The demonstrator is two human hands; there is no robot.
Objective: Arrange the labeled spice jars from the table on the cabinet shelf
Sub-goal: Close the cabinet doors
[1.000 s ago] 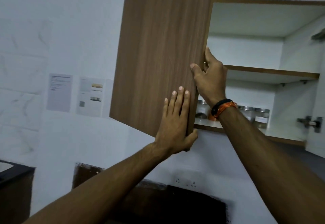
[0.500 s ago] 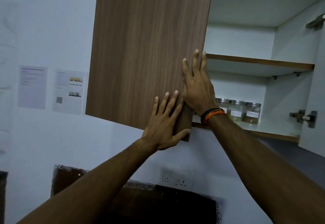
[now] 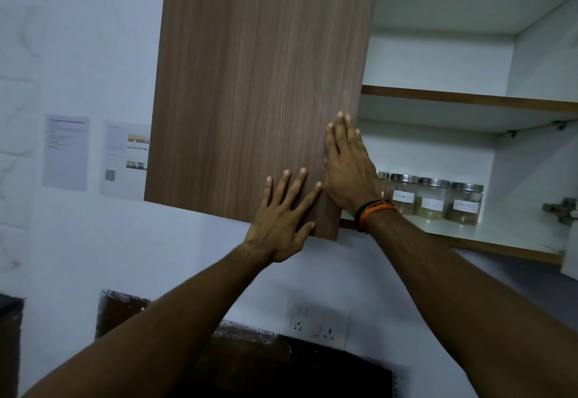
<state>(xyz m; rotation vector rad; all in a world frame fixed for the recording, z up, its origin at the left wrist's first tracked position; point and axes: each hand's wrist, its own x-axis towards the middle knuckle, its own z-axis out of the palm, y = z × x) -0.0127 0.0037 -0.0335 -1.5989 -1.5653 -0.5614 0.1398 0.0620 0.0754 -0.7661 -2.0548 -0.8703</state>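
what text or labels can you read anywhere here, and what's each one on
Nothing can be quoted with confidence.
White labels on the three spice jars on the lower shelf: handwritten, too blurred to read.
Left paper sheet on the wall: lines of print, too small.
Right paper sheet: small photos, a QR code and print, too small.
Wall socket: no readable marking.

Jar labels [image 3: 465, 206] and wall sheets [image 3: 66, 152] illegible

I count four jars [image 3: 433, 198] on the lower shelf [image 3: 488, 235], the leftmost mostly hidden; three show labels. I see two shelves, two hands, left [image 3: 283, 217] and right [image 3: 348, 167], one door [image 3: 259, 91], two papers [image 3: 65, 152], one socket plate [image 3: 317, 324]
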